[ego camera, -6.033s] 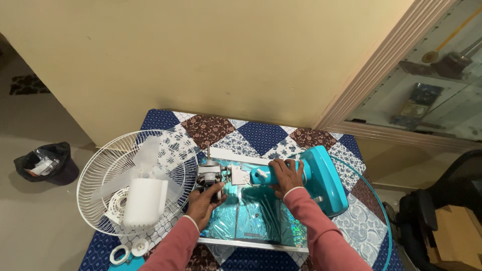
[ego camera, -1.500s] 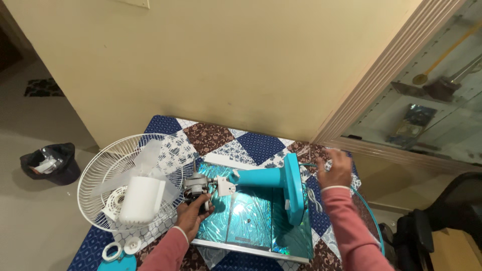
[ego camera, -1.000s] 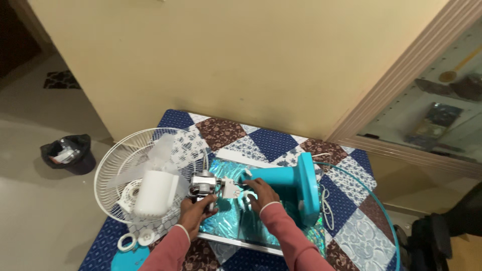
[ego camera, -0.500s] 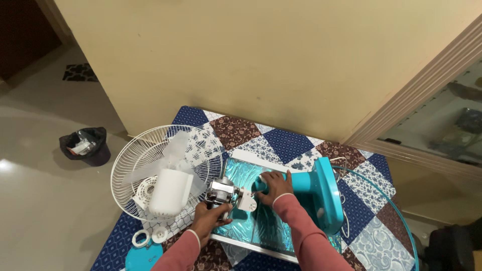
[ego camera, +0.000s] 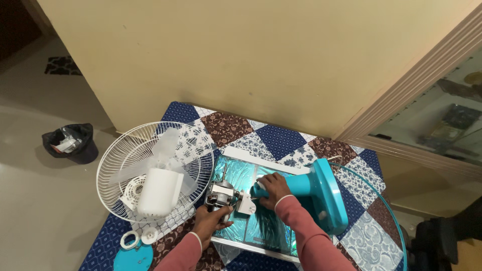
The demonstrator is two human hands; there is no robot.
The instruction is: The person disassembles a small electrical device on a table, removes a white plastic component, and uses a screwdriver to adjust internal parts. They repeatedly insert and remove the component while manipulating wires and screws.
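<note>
Fan motor lying sideways between both hands

Head view: fan motor (ego camera: 221, 194), bare metal with its shaft pointing up and away toward the wall, resting on the shiny teal sheet (ego camera: 251, 226) in the middle of the patchwork quilt (ego camera: 281, 140). Long axis of the whole assembly running left to right: motor at the left end, white switch block (ego camera: 246, 205) in the middle, teal stand neck (ego camera: 281, 186) and round teal base (ego camera: 329, 195) tipped on edge at the right. Directly ahead of the person, close in, within reach of both arms alike.

Left hand (ego camera: 211, 225) just below the motor, fingers curled up against its housing, gripping from underneath. Right hand (ego camera: 273, 190) laid over the neck end beside the switch block, fingers bent down around it; how tight, cannot tell. Hands near each other, apart, one at each side of the joint.

Off to the left: white wire fan guard (ego camera: 120, 155) with the translucent blade (ego camera: 168, 145) and white rear cover (ego camera: 160, 191) inside; small white rings (ego camera: 138, 238) and a teal disc (ego camera: 133, 257) near the quilt's corner.
</note>
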